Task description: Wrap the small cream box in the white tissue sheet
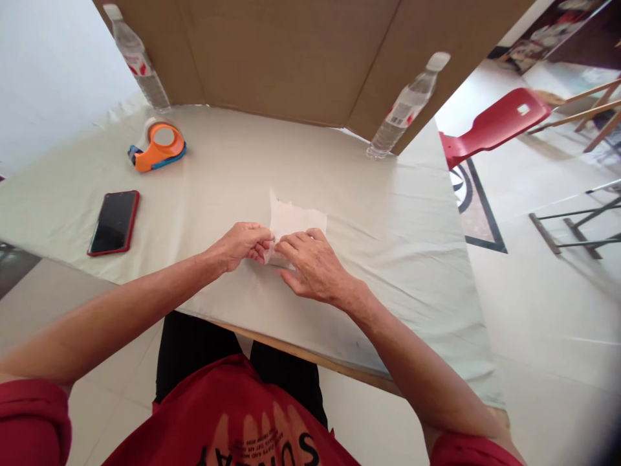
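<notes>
A small white sheet of paper (294,221) lies on the cloth-covered table (388,259) in front of me, its far edge torn and uneven. My left hand (241,244) pinches the paper's near left corner with closed fingers. Beside it, my right hand (313,264) presses down on the near edge of the paper, fingers bent over a fold. The two hands touch each other at the fingertips. The near part of the paper is hidden under my fingers.
An orange tape dispenser (159,147) and a red-cased phone (114,222) lie at the left. Two water bottles (137,59) (406,107) stand against a cardboard screen (291,58) at the back. A red chair (495,123) stands off the table's right side.
</notes>
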`<state>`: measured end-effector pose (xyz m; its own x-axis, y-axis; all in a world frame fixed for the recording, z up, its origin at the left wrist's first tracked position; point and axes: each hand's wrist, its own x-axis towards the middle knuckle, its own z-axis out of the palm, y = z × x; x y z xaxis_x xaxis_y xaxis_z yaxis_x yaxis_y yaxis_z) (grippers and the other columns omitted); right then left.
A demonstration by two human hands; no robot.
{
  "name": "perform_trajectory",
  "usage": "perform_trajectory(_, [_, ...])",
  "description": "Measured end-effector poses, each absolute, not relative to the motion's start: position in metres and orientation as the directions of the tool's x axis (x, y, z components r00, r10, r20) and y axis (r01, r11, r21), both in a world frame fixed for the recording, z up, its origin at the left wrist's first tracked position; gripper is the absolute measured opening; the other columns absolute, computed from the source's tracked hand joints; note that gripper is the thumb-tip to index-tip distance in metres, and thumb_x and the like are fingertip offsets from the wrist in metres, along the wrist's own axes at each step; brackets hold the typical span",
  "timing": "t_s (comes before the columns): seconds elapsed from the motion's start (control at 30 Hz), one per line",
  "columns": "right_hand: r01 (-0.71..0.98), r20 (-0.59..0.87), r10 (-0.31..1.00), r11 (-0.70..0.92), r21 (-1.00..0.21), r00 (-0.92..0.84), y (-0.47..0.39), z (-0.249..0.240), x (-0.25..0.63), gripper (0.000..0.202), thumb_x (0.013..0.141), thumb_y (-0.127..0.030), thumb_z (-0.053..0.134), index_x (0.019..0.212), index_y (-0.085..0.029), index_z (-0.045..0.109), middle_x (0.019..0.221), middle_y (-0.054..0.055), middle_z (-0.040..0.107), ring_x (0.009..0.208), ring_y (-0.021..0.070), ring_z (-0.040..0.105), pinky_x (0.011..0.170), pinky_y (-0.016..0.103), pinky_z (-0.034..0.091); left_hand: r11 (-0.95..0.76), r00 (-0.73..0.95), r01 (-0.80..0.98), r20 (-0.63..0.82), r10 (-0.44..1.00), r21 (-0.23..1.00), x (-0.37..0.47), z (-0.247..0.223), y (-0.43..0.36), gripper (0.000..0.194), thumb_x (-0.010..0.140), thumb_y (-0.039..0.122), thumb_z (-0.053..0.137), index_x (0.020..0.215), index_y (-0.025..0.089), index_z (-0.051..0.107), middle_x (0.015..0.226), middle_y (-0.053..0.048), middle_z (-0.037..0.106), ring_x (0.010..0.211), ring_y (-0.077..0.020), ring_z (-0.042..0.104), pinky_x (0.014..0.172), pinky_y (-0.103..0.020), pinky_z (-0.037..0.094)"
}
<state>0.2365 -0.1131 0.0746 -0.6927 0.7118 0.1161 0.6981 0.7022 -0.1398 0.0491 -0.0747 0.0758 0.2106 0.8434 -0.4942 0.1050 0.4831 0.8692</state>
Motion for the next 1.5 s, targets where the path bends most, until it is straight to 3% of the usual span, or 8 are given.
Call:
perform_trajectory(0.13, [0.69, 0.306, 0.769, 0.639, -0.34, -0.561, -0.124, 0.066, 0.249, 0.018, 0.09, -0.024, 0.06, 0.105, -0.018, 0.065, 0.112, 0.01, 0.073, 0.109, 0.0263, 0.063, 0.094, 0.04, 0.036, 0.322, 0.304, 0.297, -0.408, 0.861, 0.899, 0.047, 0.081, -0.079, 0.022, 0.067, 0.019, 0.061, 0.087, 0.013, 0.069, 0.077, -0.003, 0.066, 0.06, -0.0127, 0.058, 0.059, -0.028, 0.053])
perform_trajectory(0.23, [0.757, 0.39, 0.894, 0.409, -0.509, -0.221, -0.136, 0.056, 0.27, 0.018, 0.091, -0.028, 0.058, 0.105, -0.019, 0.065, 0.115, 0.011, 0.072, 0.102, 0.0244, 0.066, 0.09, 0.039, 0.044, -0.096, 0.381, 0.565, -0.155, 0.912, 0.82, 0.047, 0.074, -0.084, 0.026, 0.072, 0.021, 0.06, 0.094, 0.016, 0.073, 0.084, -0.004, 0.067, 0.071, -0.0162, 0.06, 0.071, -0.032, 0.054])
perform_trajectory(0.33, [0.775, 0.155, 0.987, 0.071, -0.628, 0.035, -0.15, 0.05, 0.294, 0.036, 0.087, -0.041, 0.062, 0.114, -0.017, 0.063, 0.111, 0.011, 0.072, 0.079, 0.0213, 0.067, 0.076, 0.037, 0.049, -0.455, 0.488, 0.656, 0.12, 0.864, 0.603, 0.047, 0.06, -0.089, 0.026, 0.079, 0.024, 0.06, 0.099, 0.016, 0.075, 0.099, -0.01, 0.066, 0.089, -0.0223, 0.062, 0.08, -0.037, 0.053])
perform_trajectory(0.43, [0.759, -0.096, 0.991, -0.133, -0.637, 0.094, -0.158, 0.048, 0.303, 0.055, 0.087, -0.052, 0.06, 0.127, -0.014, 0.059, 0.102, 0.009, 0.073, 0.071, 0.0205, 0.066, 0.074, 0.037, 0.05, -0.585, 0.522, 0.636, 0.278, 0.806, 0.502, 0.046, 0.046, -0.094, 0.021, 0.084, 0.023, 0.059, 0.099, 0.017, 0.073, 0.11, -0.012, 0.065, 0.103, -0.025, 0.062, 0.085, -0.037, 0.053])
perform_trajectory(0.73, [0.732, -0.167, 0.976, -0.216, -0.646, 0.141, -0.138, 0.039, 0.276, 0.076, 0.088, -0.053, 0.057, 0.148, -0.009, 0.043, 0.105, 0.012, 0.07, 0.082, 0.0244, 0.067, 0.081, 0.038, 0.049, -0.564, 0.521, 0.712, 0.224, 0.823, 0.418, 0.058, 0.047, -0.113, 0.021, 0.087, 0.023, 0.058, 0.106, 0.018, 0.067, 0.102, -0.009, 0.063, 0.085, -0.0204, 0.062, 0.072, -0.032, 0.053])
perform_trajectory(1.1, [0.555, -0.116, 0.973, -0.209, -0.805, 0.198, -0.117, 0.027, 0.268, 0.086, 0.08, -0.051, 0.062, 0.151, -0.01, 0.036, 0.085, 0.004, 0.064, 0.075, 0.0218, 0.061, 0.071, 0.036, 0.048, -0.731, 0.601, 0.526, 0.419, 0.681, 0.434, 0.051, 0.032, -0.096, 0.026, 0.087, 0.021, 0.061, 0.112, 0.015, 0.067, 0.114, -0.014, 0.07, 0.107, -0.0286, 0.063, 0.093, -0.044, 0.054])
perform_trajectory(1.27, [0.424, -0.12, 0.976, -0.189, -0.886, 0.183, -0.118, 0.024, 0.27, 0.072, 0.079, -0.049, 0.062, 0.141, -0.014, 0.049, 0.068, -0.004, 0.056, 0.063, 0.018, 0.053, 0.065, 0.033, 0.046, -0.722, 0.619, 0.475, 0.393, 0.68, 0.503, 0.05, 0.03, -0.098, 0.028, 0.09, 0.017, 0.055, 0.117, 0.017, 0.063, 0.123, -0.013, 0.07, 0.112, -0.0251, 0.066, 0.093, -0.039, 0.056])
perform_trajectory(1.5, [0.398, -0.148, 0.979, -0.194, -0.897, 0.144, -0.12, 0.029, 0.269, 0.061, 0.077, -0.048, 0.067, 0.128, -0.016, 0.057, 0.083, 0.002, 0.068, 0.075, 0.0199, 0.063, 0.073, 0.035, 0.052, -0.746, 0.645, 0.557, 0.375, 0.666, 0.366, 0.051, 0.036, -0.099, 0.027, 0.091, 0.022, 0.056, 0.115, 0.014, 0.066, 0.13, -0.017, 0.067, 0.113, -0.0314, 0.061, 0.095, -0.048, 0.051])
